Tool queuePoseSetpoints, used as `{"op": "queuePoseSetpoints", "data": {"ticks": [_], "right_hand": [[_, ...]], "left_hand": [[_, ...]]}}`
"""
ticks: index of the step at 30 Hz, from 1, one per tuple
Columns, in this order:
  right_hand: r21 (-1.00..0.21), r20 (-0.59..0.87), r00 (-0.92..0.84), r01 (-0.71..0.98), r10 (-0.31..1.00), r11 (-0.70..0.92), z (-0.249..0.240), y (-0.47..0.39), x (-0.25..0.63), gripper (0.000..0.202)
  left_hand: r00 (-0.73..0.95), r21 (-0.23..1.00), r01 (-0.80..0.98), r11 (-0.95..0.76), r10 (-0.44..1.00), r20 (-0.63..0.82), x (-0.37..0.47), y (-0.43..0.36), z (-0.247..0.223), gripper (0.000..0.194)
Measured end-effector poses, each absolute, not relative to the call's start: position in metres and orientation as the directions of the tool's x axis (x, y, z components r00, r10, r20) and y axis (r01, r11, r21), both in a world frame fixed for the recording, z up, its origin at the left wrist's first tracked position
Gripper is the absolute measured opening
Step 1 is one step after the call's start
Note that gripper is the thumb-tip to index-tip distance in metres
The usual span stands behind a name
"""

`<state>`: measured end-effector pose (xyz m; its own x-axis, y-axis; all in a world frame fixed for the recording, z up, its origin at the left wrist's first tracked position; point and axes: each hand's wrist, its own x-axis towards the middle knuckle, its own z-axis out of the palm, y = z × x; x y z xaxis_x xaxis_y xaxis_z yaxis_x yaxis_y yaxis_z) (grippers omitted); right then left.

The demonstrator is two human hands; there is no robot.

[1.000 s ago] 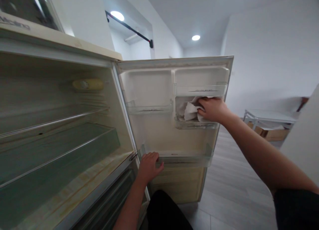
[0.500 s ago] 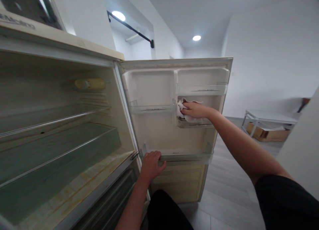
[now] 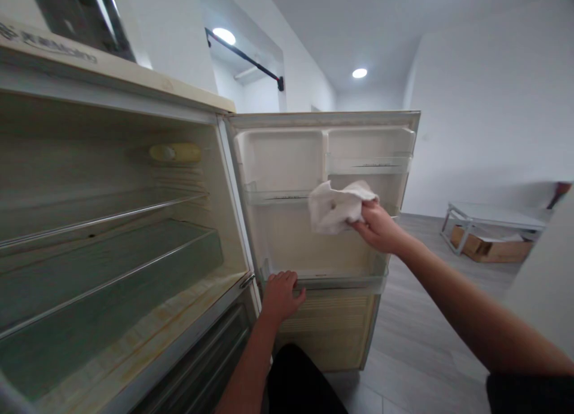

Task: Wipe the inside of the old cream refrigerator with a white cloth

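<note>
My right hand (image 3: 380, 226) pinches one side of a white cloth (image 3: 334, 211) in front of the refrigerator door (image 3: 287, 157). The rest of the cloth hangs spread to the left, with a small dark spot on it, and hides part of the middle door shelves. Lower down, my left hand (image 3: 282, 297) has its fingers hooked over the left end of the clear bottom door shelf (image 3: 345, 282), thumb apart. The door stands wide open beside the refrigerator compartment (image 3: 103, 241), whose glass shelves and yellow-stained floor show on the left.
A dark glossy object (image 3: 81, 20) stands on top of the refrigerator. A yellowed lamp cover (image 3: 174, 153) is on the compartment's inner wall. To the right, a low white table (image 3: 497, 214) stands over a cardboard box (image 3: 497, 250) on the grey floor (image 3: 408, 342).
My right hand has drawn the cloth out of the middle right door shelf toward me, and the cloth has opened out. My left hand stays on the bottom shelf. The view has shifted slightly.
</note>
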<state>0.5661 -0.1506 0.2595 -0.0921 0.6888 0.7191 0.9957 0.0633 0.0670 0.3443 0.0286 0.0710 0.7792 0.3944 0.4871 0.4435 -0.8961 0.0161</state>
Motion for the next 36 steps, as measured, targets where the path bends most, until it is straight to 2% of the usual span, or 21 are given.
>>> {"op": "queuePoseSetpoints", "data": {"ticks": [3,6,9,13,17,23,26,29,36], "right_hand": [[0.287,0.586,-0.09,0.953,0.805,-0.103,0.228,-0.144,0.541,0.029],[0.385,0.585,-0.105,0.909,0.804,-0.161,0.208,-0.127,0.531,0.045],[0.375,0.619,-0.125,0.914,0.776,-0.151,0.203,-0.111,0.53,0.055],[0.375,0.647,-0.144,0.915,0.749,-0.147,0.201,-0.101,0.539,0.044],[0.391,0.64,-0.148,0.907,0.754,-0.154,0.189,-0.109,0.567,0.042],[0.307,0.731,0.019,0.883,0.682,-0.354,0.171,-0.158,0.637,0.037],[0.281,0.764,0.052,0.87,0.644,-0.405,0.164,-0.183,0.66,0.034],[0.277,0.74,0.048,0.887,0.671,-0.369,0.154,-0.188,0.655,0.037],[0.383,0.569,-0.134,0.916,0.812,-0.118,0.16,-0.124,0.578,0.058]], "left_hand": [[0.773,0.029,0.445,-0.895,0.401,0.492,0.345,0.028,0.072,0.017],[0.775,0.031,0.441,-0.897,0.398,0.49,0.345,0.027,0.073,0.017],[0.779,0.026,0.443,-0.896,0.399,0.485,0.344,0.027,0.073,0.017],[0.778,0.029,0.44,-0.897,0.397,0.487,0.343,0.028,0.072,0.016],[0.774,0.034,0.428,-0.903,0.386,0.501,0.343,0.03,0.07,0.016],[0.781,0.018,0.434,-0.901,0.386,0.491,0.344,0.029,0.071,0.015],[0.777,0.019,0.437,-0.899,0.388,0.496,0.346,0.028,0.072,0.016],[0.777,0.021,0.449,-0.893,0.402,0.485,0.347,0.027,0.073,0.016],[0.781,0.02,0.446,-0.895,0.4,0.48,0.345,0.029,0.073,0.017]]}}
